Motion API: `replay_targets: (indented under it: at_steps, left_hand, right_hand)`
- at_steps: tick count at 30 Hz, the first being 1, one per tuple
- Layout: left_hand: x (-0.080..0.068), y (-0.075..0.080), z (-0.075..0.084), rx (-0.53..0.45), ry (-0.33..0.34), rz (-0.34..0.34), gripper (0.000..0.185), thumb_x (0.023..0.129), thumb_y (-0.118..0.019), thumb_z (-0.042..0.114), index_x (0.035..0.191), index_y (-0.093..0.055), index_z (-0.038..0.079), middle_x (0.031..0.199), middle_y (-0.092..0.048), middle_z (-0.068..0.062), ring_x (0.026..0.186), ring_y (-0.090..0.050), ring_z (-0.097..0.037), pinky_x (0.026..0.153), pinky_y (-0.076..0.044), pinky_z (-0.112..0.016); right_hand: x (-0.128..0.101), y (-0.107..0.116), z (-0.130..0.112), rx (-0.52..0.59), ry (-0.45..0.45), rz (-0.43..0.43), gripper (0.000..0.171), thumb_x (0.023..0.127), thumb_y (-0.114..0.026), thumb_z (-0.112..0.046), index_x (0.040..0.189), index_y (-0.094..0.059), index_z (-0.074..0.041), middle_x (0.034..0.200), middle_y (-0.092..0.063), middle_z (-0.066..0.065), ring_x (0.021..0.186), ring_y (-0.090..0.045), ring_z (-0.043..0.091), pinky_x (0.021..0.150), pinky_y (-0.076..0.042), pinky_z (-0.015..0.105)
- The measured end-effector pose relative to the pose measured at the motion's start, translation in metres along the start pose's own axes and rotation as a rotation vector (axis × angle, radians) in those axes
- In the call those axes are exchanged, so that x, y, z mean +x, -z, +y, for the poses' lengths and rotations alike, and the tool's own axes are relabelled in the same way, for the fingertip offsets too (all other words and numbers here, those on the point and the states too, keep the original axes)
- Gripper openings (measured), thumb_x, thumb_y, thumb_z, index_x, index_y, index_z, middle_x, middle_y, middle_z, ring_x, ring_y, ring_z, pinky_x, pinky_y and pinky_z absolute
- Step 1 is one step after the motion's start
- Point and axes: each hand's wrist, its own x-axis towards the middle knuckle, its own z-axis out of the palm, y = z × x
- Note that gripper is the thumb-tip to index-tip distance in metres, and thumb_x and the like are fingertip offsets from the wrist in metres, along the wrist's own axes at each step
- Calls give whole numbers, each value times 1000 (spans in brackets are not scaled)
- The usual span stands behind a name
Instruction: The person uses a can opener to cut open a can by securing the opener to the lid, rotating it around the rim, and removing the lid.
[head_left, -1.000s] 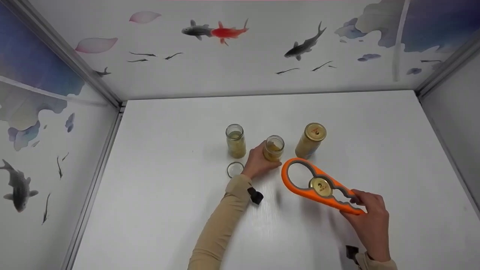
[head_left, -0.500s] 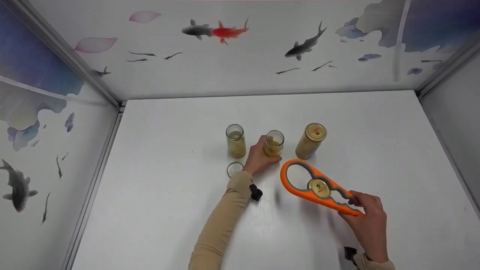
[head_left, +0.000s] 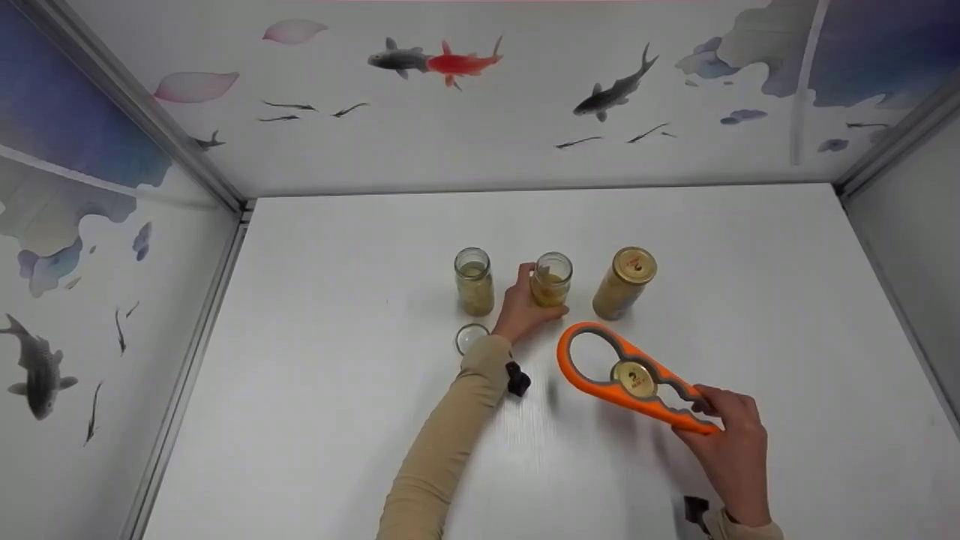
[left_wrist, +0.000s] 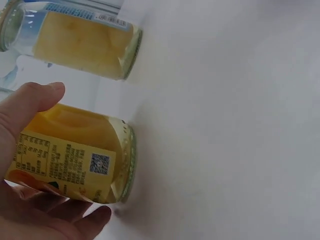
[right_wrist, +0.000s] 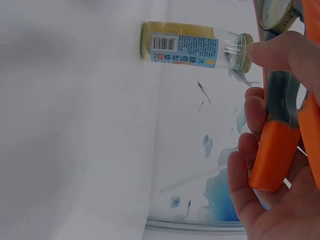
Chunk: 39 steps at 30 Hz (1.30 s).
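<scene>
My left hand (head_left: 519,313) grips an open glass jar (head_left: 552,289) of orange-yellow fruit. The left wrist view shows its yellow label (left_wrist: 60,160), the thumb on one side and fingers on the other. Whether its base touches the table cannot be told. In my right hand (head_left: 731,450) is an orange and grey jar opener (head_left: 637,404), held by its handles above the table. A gold lid (head_left: 634,379) sits between the opener's arms. Just beyond the opener stands a capped jar (head_left: 624,286) with a gold lid and, in the right wrist view, a blue label (right_wrist: 185,49).
Left of my left hand stands another open jar (head_left: 475,289) with pale contents. A loose lid (head_left: 470,339) lies in front of it, partly covered by my left forearm. Walls printed with fish enclose the white table (head_left: 337,300) at the back and left.
My left hand has moved the open jar away from me, into line between the other two jars. My right hand and the opener have drifted slightly left and toward me.
</scene>
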Motion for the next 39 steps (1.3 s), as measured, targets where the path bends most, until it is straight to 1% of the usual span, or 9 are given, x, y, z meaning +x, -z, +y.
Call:
replay_targets:
  at_steps: [6,12,15,17,23,27,34,37,39]
  left_hand:
    - [-3,1,8,2,96,-16,86,72,-86,14,138,-31,7,137,-49,-17,126,-46,-26,106,-35,-36]
    - [-13,7,18,61,146,-34,96,73,-84,12,148,-24,3,144,-40,-19,133,-39,-28,109,-31,-38]
    - [-22,9,19,59,161,-26,97,74,-82,13,150,-22,2,145,-38,-20,134,-37,-30,109,-31,-39]
    - [-30,9,19,52,170,-19,96,76,-81,15,150,-23,0,147,-36,-21,135,-35,-31,109,-31,-40]
    - [-62,5,13,63,220,-15,92,77,-82,24,149,-28,1,148,-35,-19,136,-33,-30,110,-30,-42]
    - [-78,2,13,64,196,-23,84,78,-82,21,145,-35,0,144,-40,-20,134,-37,-32,108,-33,-44]
    - [-97,1,14,128,72,-69,75,77,-82,19,139,-45,-1,139,-45,-20,131,-40,-34,107,-33,-45]
    - [-104,1,15,110,43,-79,67,77,-82,21,133,-53,0,136,-47,-19,132,-38,-34,109,-30,-46]
    - [-108,1,16,59,39,-95,62,78,-81,21,131,-56,3,134,-49,-16,130,-40,-33,108,-32,-45]
  right_hand:
    - [0,-1,-1,8,-4,-18,45,64,-82,11,106,-67,6,90,-65,18,92,-52,28,78,-43,45]
    - [-2,-4,1,-5,-7,-6,45,63,-83,11,106,-68,4,89,-66,14,91,-53,25,76,-43,36]
    - [-2,-5,1,0,9,0,46,63,-83,11,105,-68,4,88,-66,14,90,-52,24,75,-43,35]
    - [-3,-6,0,4,25,3,46,62,-84,11,105,-68,4,88,-66,14,90,-52,25,75,-43,38]
    - [-1,-9,-1,5,42,-7,45,62,-83,12,104,-68,4,87,-66,14,89,-53,27,74,-45,43]
    - [0,-12,-1,8,35,-34,44,64,-82,10,104,-68,4,87,-65,14,90,-53,27,76,-46,45]
    - [1,-19,-1,15,49,-69,44,64,-83,9,105,-67,3,88,-64,13,91,-53,28,76,-45,47]
    - [1,-21,-2,15,57,-74,44,64,-83,9,105,-67,3,88,-65,13,91,-53,28,76,-46,48]
    - [2,-23,-3,11,63,-78,44,64,-83,9,105,-68,3,88,-65,13,91,-53,28,76,-47,48]
